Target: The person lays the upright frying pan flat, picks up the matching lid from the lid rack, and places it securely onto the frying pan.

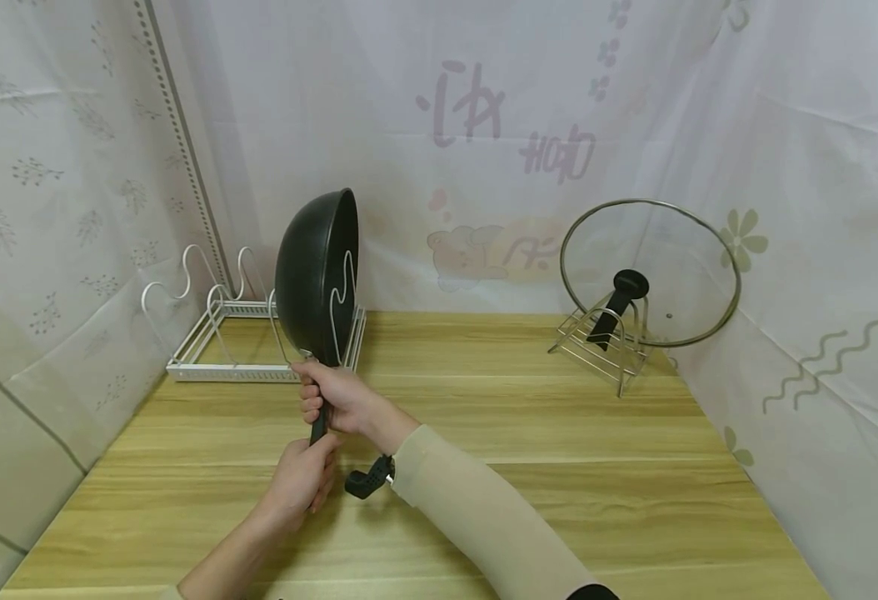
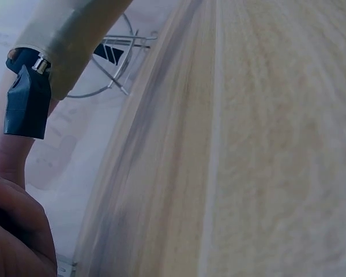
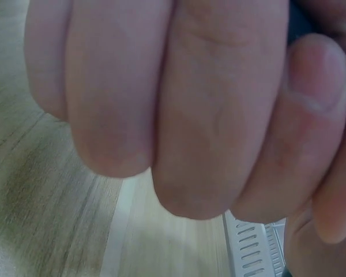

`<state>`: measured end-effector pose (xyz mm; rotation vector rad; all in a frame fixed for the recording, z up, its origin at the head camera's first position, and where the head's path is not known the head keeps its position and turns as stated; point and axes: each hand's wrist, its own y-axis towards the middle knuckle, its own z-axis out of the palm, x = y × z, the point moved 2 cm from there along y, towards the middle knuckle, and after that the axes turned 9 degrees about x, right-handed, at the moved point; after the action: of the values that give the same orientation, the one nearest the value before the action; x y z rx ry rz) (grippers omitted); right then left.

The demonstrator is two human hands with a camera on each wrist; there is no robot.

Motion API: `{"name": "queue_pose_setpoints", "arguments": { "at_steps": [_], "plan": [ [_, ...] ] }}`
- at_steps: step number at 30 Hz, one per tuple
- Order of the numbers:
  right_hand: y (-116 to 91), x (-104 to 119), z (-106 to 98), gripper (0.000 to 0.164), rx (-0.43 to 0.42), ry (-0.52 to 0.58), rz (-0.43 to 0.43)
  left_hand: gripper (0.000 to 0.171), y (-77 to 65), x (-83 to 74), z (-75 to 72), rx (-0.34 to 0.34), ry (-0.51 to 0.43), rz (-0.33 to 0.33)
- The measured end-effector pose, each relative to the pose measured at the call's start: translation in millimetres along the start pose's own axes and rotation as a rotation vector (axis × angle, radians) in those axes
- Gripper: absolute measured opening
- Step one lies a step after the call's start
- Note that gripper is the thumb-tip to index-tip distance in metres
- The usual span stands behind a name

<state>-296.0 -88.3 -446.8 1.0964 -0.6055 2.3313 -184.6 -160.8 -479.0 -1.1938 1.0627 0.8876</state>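
Note:
A black wok (image 1: 306, 267) stands on its side, tilted up at the right end of a white wire pan rack (image 1: 232, 374), its hollow facing right. One of the rack's wire loops shows in front of the hollow. Its dark handle (image 1: 319, 423) points toward me. My right hand (image 1: 340, 398) grips the handle close to the wok's body, fingers curled round it. Lower down, my left hand (image 1: 302, 479) holds the handle's end. In the right wrist view the curled fingers (image 3: 207, 115) fill most of the picture.
At the back right a glass lid (image 1: 652, 275) with a black knob (image 1: 630, 284) leans upright in a small wire stand (image 1: 596, 354). Wood-grain table (image 1: 514, 450) lies under everything. Patterned cloth (image 1: 409, 100) hangs behind and at both sides. A black wrist-camera mount (image 1: 367, 479) juts from my right wrist.

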Motion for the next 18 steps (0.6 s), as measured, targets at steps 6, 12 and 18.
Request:
{"name": "queue_pose_setpoints", "arguments": {
  "at_steps": [6,12,18],
  "plan": [
    [0.0,2.2,0.3,0.046,-0.002,-0.002,0.008,0.048,-0.1,-2.0,0.3,-0.010,0.012,0.001],
    [-2.7,5.4,2.2,0.049,-0.005,-0.009,0.012,0.047,-0.5,-4.0,1.0,-0.015,0.031,0.012],
    [-4.5,7.6,3.9,0.049,0.003,-0.017,0.006,0.049,-2.0,-5.0,1.5,-0.019,0.041,0.025]
  ]
}}
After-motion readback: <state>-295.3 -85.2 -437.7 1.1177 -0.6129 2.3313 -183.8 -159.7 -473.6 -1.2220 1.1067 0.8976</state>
